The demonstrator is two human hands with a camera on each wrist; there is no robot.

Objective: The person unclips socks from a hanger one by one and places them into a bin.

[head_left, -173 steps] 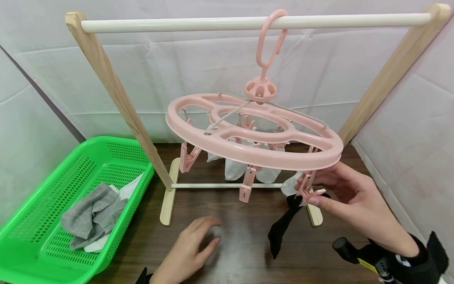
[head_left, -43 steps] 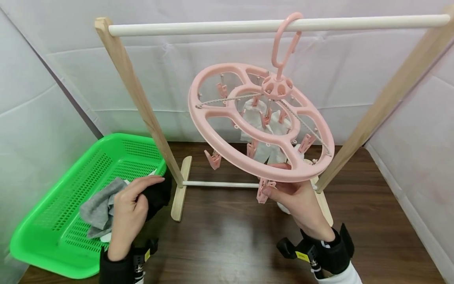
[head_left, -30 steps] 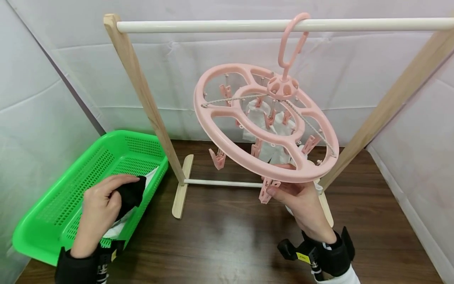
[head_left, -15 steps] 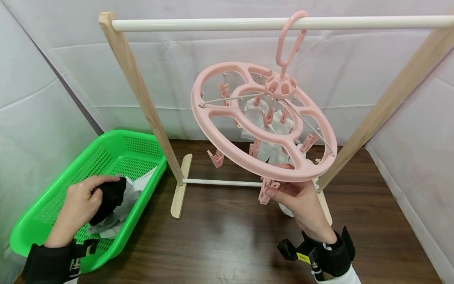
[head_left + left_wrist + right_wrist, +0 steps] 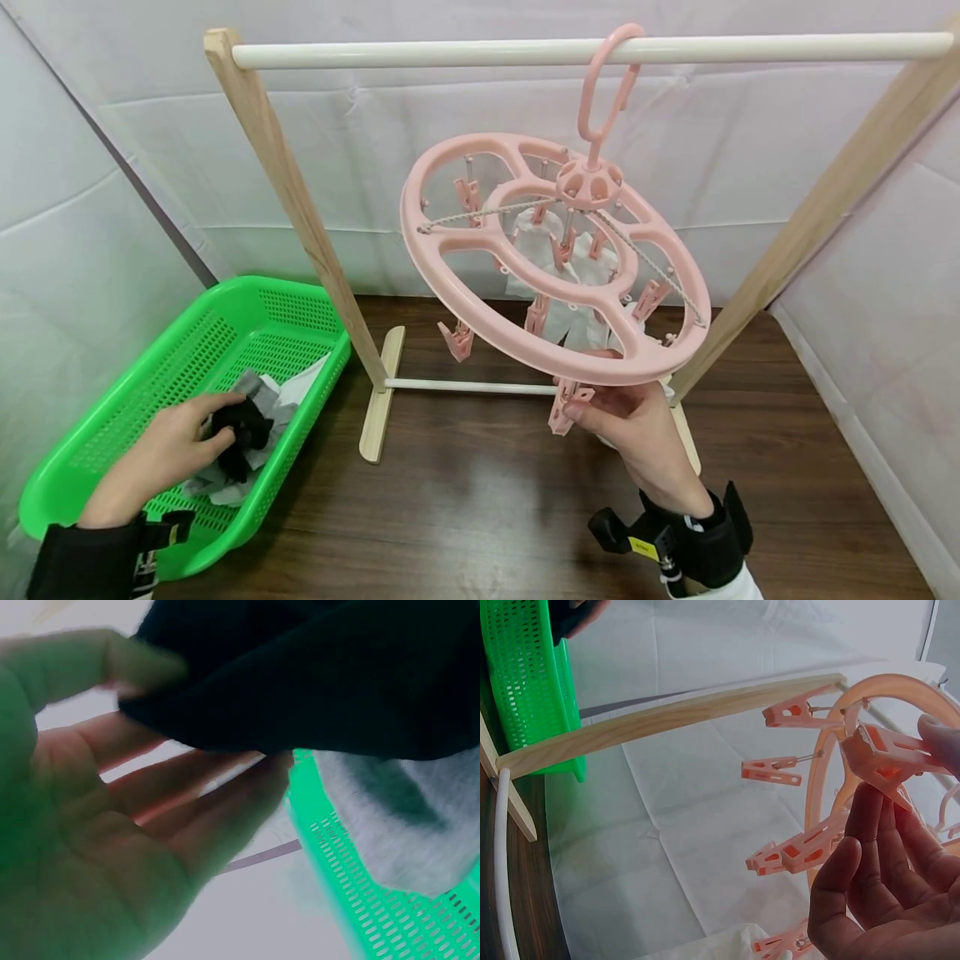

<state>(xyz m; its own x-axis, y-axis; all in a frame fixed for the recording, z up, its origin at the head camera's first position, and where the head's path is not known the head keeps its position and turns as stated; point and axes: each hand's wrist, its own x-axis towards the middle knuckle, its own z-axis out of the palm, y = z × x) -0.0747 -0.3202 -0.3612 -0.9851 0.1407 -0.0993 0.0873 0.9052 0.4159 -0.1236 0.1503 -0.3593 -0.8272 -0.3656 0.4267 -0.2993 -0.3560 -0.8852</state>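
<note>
My left hand [image 5: 161,446] is over the green basket, thumb and fingers on a bunched black sock [image 5: 243,433]. In the left wrist view the sock's dark edge [image 5: 322,682] lies between thumb and fingers. Under it are grey cloth [image 5: 253,387] and white cloth [image 5: 303,379]. My right hand [image 5: 637,433] pinches a pink clothespin [image 5: 562,410] on the near rim of the pink oval drying hanger [image 5: 480,321]. The right wrist view shows thumb and fingers on the levers of that clothespin [image 5: 885,754]. The hanger tilts towards me.
The hanger's hook [image 5: 588,108] goes over a white rod [image 5: 412,55] between wooden posts [image 5: 288,192]. White socks or cloths [image 5: 585,325] hang from inner clips; other clips dangle bare. The green basket [image 5: 180,342] stands left of the rack on a dark wooden surface [image 5: 450,500].
The black sock went from the hanger's right side into the basket with my left hand, which has lowered onto the laundry. My right hand shifted left along the rim, then kept its grip.
</note>
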